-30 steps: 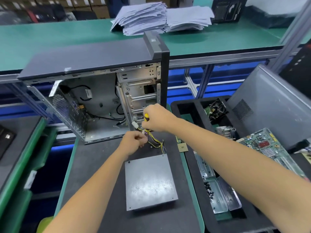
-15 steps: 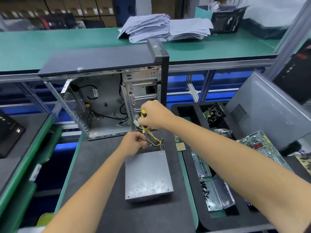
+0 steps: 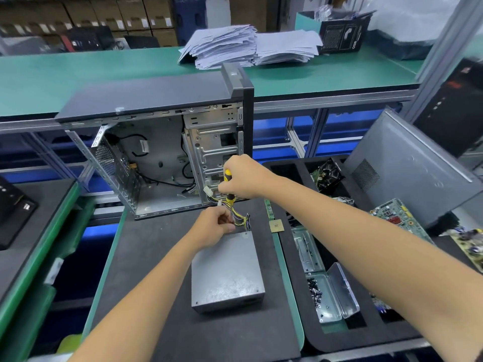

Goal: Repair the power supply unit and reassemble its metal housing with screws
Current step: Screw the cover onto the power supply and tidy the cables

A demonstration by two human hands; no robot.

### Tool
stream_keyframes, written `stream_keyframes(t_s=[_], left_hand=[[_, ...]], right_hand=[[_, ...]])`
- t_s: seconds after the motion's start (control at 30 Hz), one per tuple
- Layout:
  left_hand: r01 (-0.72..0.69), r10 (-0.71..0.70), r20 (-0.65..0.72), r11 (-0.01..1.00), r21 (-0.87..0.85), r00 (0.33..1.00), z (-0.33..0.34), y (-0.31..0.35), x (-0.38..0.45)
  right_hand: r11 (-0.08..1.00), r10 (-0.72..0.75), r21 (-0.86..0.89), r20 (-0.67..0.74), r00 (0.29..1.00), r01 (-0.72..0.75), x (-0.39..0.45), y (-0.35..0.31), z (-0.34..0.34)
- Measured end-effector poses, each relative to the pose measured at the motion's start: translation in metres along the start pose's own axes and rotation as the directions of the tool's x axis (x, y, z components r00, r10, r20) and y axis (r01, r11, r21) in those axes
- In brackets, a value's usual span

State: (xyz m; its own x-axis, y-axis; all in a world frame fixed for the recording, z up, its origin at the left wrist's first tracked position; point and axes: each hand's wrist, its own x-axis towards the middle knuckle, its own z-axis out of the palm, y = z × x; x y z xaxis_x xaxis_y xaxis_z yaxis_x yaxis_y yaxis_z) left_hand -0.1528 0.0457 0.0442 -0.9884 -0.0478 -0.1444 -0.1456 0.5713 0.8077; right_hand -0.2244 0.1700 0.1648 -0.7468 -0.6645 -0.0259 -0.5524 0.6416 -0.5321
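The power supply [image 3: 226,273], a rigid, probably heavy metal box, lies at centre frame; hold it by the casing, not the wires [image 3: 241,218]. The right hand [image 3: 244,176] grips the screwdriver [image 3: 229,186]; the left hand [image 3: 213,226] pinches its shaft.

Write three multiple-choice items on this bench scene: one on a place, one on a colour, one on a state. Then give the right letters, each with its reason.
1. Where does the power supply unit lie?
A. inside the computer case
B. on the dark mat in front of the computer case
C. in the foam tray

2. What colour is the screwdriver handle?
A. yellow and black
B. red
C. blue

3. How is the small screw box?
A. shut
B. lid open
C. upside down

Answers:
1 B: the unit sits on the dark mat, outside the computer case.
2 A: the handle shows yellow and black in the right hand.
3 B: its clear lid is swung aside, dark screws showing.
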Motion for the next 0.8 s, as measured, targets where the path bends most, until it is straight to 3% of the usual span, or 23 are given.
stream_keyframes(t_s=[0.23, 0.43, 0.8], left_hand=[[-0.078, 0.076, -0.024, 0.992, -0.095, 0.997, 0.019, 0.01, 0.001], [-0.082, 0.083, -0.08, 0.996, 0.015, 0.993, 0.025, 0.0, 0.004], [-0.084, 0.083, -0.066, 0.996, -0.012, 0.994, 0.034, 0.003, 0.002]], right_hand=[[0.999, 0.017, -0.039, 0.003, 1.0, -0.017, -0.01, 0.008, -0.004], [0.997, 0.072, 0.01, -0.038, 0.997, -0.071, -0.016, 0.019, -0.008], [0.996, 0.085, 0.017, -0.029, 0.996, -0.084, -0.018, 0.026, -0.007]])
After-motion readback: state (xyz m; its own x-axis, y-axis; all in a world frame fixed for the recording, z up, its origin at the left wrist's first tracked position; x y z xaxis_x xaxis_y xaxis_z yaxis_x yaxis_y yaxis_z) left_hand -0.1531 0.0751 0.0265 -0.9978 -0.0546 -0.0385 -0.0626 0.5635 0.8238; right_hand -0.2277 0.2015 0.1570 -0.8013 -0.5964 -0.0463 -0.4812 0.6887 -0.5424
